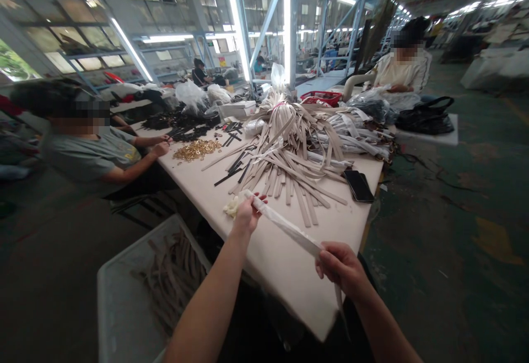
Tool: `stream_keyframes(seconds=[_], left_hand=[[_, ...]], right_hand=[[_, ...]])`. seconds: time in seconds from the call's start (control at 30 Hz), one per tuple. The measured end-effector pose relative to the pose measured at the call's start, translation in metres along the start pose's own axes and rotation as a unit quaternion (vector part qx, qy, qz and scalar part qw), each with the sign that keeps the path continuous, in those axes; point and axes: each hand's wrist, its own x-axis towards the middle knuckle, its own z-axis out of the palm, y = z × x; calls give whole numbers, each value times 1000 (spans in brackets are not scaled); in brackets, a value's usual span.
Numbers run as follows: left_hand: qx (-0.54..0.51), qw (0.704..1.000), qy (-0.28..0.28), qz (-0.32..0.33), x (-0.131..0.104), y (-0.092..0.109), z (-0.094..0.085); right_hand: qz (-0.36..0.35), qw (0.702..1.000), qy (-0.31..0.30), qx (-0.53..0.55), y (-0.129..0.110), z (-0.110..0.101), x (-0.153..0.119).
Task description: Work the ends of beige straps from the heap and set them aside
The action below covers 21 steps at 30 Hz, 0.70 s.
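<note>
A pale table point(281, 264) fills the middle of the frame. A white bin point(118, 302) of brown straps point(177, 272) sits at lower left. A heap of beige straps point(285, 148) lies above center. One long white strip point(287, 228) crosses the lower middle; the right hand point(341, 266) and left hand point(247, 215) pinch it between their fingers. A black phone point(359, 186) lies right of center, tiny gold metal bits point(198, 149) left of center.

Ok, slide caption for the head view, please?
Left hand and right hand hold a long, flat white strip above a beige tabletop bearing piled flat beige straps.
</note>
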Motion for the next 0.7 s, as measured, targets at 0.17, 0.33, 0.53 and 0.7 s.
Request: stream_keyframes(seconds=[0.17, 0.33, 0.53, 0.7], left_hand=[[66, 994, 71, 58, 32, 18, -27], [120, 976, 147, 105, 45, 36, -44], [133, 959, 206, 145, 78, 96, -46], [138, 948, 219, 184, 97, 163, -48]], right_hand=[[14, 999, -3, -39, -19, -34, -2], [28, 998, 9, -49, -18, -50, -2], [61, 995, -9, -76, -6, -47, 10], [67, 993, 6, -99, 4, -41, 25]])
